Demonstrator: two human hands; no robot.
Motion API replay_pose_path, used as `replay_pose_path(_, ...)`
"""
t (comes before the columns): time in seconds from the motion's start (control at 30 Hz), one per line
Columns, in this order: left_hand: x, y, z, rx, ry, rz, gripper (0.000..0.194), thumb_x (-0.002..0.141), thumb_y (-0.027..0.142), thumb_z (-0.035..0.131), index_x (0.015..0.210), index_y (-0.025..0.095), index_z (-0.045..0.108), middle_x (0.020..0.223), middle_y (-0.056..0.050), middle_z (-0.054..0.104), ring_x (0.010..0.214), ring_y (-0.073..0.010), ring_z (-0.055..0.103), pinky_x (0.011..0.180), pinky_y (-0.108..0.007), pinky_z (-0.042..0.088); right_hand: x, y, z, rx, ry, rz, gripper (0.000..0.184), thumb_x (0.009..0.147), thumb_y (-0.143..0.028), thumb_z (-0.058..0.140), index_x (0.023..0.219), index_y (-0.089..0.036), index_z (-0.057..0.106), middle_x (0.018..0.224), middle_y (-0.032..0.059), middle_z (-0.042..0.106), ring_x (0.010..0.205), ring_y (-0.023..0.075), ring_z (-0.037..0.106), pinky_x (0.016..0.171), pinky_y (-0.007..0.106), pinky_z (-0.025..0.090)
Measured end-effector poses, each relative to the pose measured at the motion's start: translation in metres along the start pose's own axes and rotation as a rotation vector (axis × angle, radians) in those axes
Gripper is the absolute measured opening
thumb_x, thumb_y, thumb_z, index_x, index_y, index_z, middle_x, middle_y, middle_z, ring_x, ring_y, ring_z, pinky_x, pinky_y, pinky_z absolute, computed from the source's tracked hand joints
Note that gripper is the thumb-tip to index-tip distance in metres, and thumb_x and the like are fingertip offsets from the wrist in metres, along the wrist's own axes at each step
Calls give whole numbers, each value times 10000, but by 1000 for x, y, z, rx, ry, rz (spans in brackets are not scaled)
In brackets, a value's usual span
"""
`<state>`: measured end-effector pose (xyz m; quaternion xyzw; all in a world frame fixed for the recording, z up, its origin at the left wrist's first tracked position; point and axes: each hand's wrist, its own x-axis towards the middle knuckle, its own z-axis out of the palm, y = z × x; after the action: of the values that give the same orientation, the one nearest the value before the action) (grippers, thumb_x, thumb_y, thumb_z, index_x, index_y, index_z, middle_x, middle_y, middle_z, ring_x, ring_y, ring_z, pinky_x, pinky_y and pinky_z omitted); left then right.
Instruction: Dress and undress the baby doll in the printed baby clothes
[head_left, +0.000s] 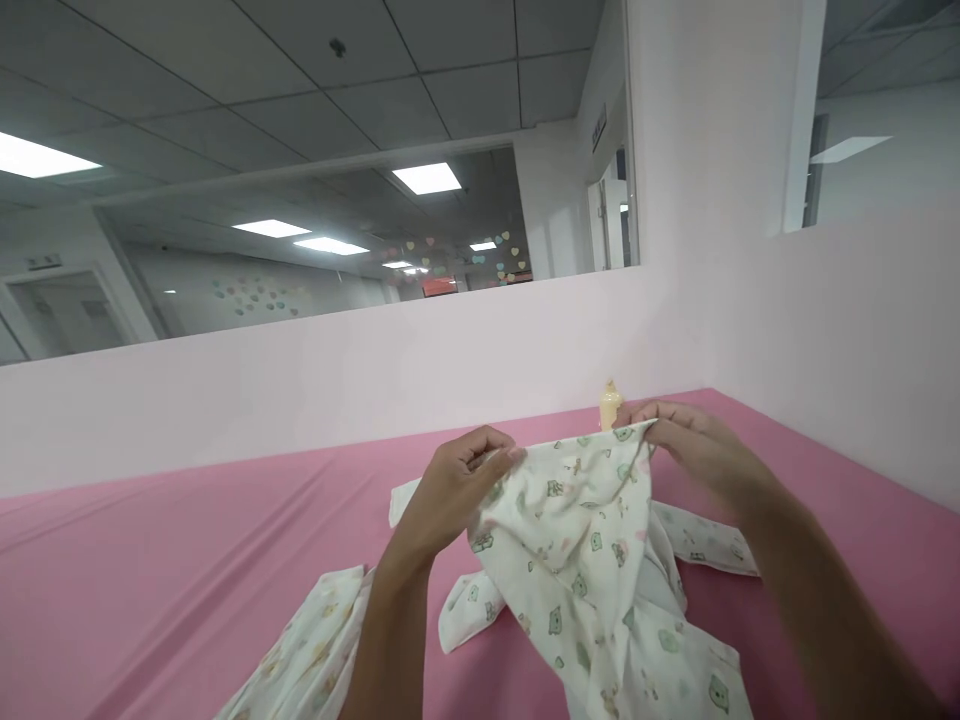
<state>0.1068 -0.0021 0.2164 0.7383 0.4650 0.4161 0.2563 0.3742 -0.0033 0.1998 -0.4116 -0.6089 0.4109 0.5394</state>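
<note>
Both hands hold up a white baby garment (577, 520) with a small green and brown animal print. My left hand (461, 485) pinches its top edge at the left corner, thumb over the cloth. At the right corner, my right hand (682, 435) grips the same edge between thumb and fingers. The edge is stretched between them, and the cloth hangs in folds below. Beneath it, sleeve-like parts of matching print (472, 608) lie spread on the pink cover (225, 560). Whether they belong to the held garment I cannot tell.
Another white printed piece of clothing (315, 640) lies folded at the lower left, beside my left forearm. A small pale yellow bottle (610, 405) stands behind my right hand, near the wall (450, 360). Windows (322, 240) run above the wall; a side wall (847, 350) closes the right.
</note>
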Motion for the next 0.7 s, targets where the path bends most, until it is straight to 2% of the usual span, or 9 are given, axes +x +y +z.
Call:
replay_pose_path(0.1,-1,-3,-1,-4,-16,3,404,799,518,635,634,172,508,606,31,441,534,-77,362,498,-207,287,5,5,-11,89,95,-5,108,734,-263,569,653,-199,597,743,16,598,755,167,526,746,303,426)
replay_pose_path(0.2,-1,-4,-1,-78,35,124,485,811,479,640,548,158,390,679,10,465,577,-76,394,525,-208,326,6,5,-13,336,181,-7,151,693,-242,537,555,-212,481,621,4,487,595,143,421,612,302,407)
replay_pose_path(0.3,0,-3,2,-236,122,182,463,824,472,631,547,153,440,771,-23,534,645,-96,471,564,-219,386,4,0,-7,533,192,5,165,665,-268,517,537,-224,422,554,-1,398,515,135,356,550,313,390)
replay_pose_path(0.4,2,-3,7,-499,187,141,448,812,554,614,610,164,522,680,-13,533,610,-111,481,548,-231,406,-1,-4,-3,533,161,-11,170,667,-318,506,543,-225,435,530,-7,351,483,126,343,525,314,382)
replay_pose_path(0.47,3,-3,11,-686,200,130,492,789,594,621,585,173,467,583,18,469,546,-97,440,530,-227,400,-3,-5,-4,432,96,-35,219,705,-361,526,556,-221,446,524,-14,347,479,122,349,496,295,356)
replay_pose_path(0.53,4,-2,14,-784,201,119,544,773,609,633,553,179,382,531,41,404,486,-76,375,498,-217,370,-6,-4,-6,188,35,-24,289,766,-414,572,583,-211,475,538,-21,376,485,111,355,474,267,325)
replay_pose_path(0.63,5,-1,19,-681,169,92,551,766,621,638,555,179,386,540,37,421,472,-69,356,470,-216,322,-10,-7,-5,-243,-102,52,317,828,-494,598,712,-200,601,655,-3,514,537,105,420,487,242,342)
replay_pose_path(0.7,4,0,25,-585,71,105,547,761,621,644,560,176,396,549,34,427,482,-70,358,465,-218,293,-12,-10,2,-387,-304,42,304,827,-504,614,814,-204,658,775,23,593,641,130,509,546,244,396)
